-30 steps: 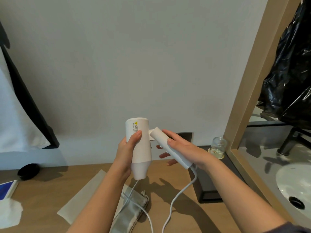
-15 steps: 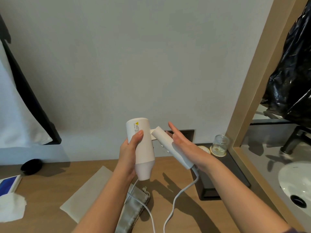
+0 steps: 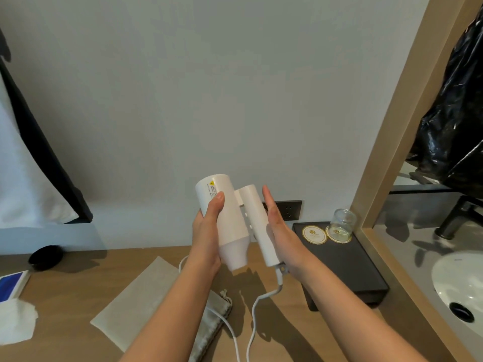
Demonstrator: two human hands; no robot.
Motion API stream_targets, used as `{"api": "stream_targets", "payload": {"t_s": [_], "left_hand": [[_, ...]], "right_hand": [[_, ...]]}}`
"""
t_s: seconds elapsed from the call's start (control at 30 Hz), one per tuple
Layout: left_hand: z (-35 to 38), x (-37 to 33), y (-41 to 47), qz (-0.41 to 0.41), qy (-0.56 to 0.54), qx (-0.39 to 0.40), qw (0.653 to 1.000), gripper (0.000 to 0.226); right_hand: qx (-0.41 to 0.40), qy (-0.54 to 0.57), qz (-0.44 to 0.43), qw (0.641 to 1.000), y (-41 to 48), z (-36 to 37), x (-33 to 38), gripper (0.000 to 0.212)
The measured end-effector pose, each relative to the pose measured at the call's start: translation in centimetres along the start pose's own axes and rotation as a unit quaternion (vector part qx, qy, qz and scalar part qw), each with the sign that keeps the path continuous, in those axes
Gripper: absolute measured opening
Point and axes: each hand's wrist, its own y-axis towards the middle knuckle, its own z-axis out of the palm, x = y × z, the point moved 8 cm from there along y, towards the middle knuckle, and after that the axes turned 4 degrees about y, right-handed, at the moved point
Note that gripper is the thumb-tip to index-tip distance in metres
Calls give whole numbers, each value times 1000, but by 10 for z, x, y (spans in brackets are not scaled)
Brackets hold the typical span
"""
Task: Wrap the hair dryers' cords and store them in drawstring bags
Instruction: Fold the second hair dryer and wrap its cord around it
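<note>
Below, drawstring bag (image 3: 212,333) (flat), cord (image 3: 280,279) across

A pale grey wall (image 3: 209,87) fills the far side, with a dark socket plate (image 3: 290,210) low on it just above the wooden counter (image 3: 65,283). At the right a black tray (image 3: 352,270) sits on the counter, bearing two round coasters (image 3: 314,234) and an upturned glass (image 3: 341,223) on the right one; beyond it a light wooden frame (image 3: 392,142) divides off a grey washstand (image 3: 407,244) with a white basin (image 3: 454,283), a dark tap (image 3: 454,220) and a black plastic bag (image 3: 454,126). At the far left is white fabric (image 3: 23,178) edged in black, and below it on the counter a black round object (image 3: 45,257), a blue box (image 3: 10,283) and a white tissue (image 3: 15,322).
</note>
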Motion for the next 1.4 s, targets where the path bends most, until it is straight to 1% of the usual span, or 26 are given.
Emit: {"api": "stream_targets", "payload": {"t_s": [0.13,0.2,0.23,0.33,0.43,0.5,0.6,0.63,0.7,0.77,0.87,1.0,1.1,1.3,1.4], "left_hand": [[-6,0,1,10,-12,-6,1000,47],[-8,-4,2,30,-14,-11,999,46],[-8,-7,2,40,-12,-11,999,44],[-4,-11,3,49,13,11,999,40],[4,-11,2,41,-21,65,997,41],[4,-6,4,38,-24,89,995,47],[1,27,9,-18,36,90,995,56],[3,42,9,-43,68,103,991,59],[10,70,7,-86,141,147,975,62],[17,88,0,-103,210,196,952,59],[24,94,-8,-96,273,247,925,54],[29,83,-13,-87,287,273,914,56],[30,71,-19,-62,310,293,902,55],[12,40,-28,-25,355,289,889,42],[-3,17,-27,7,383,271,883,33]], "right_hand": [[15,-26,16,999,1,-4,-6,58],[24,-52,22,998,5,-7,-13,63],[29,-67,25,997,6,-8,-15,62],[14,-115,23,993,8,-10,-14,34],[-16,-111,3,994,10,-19,-9,32],[-29,-100,-11,995,12,-24,-3,31],[-41,-68,-20,997,17,-30,7,32],[-45,-55,-22,997,19,-32,10,32],[-49,-27,-25,998,24,-36,17,30],[-51,-3,-23,998,27,-39,23,30],[-57,0,-22,998,30,-46,30,33],[-66,-34,-28,997,29,-53,39,29],[-75,-41,-24,996,28,-58,40,30],[-97,-72,-19,992,27,-77,35,23],[-112,-63,-7,992,25,-86,31,25]]}}
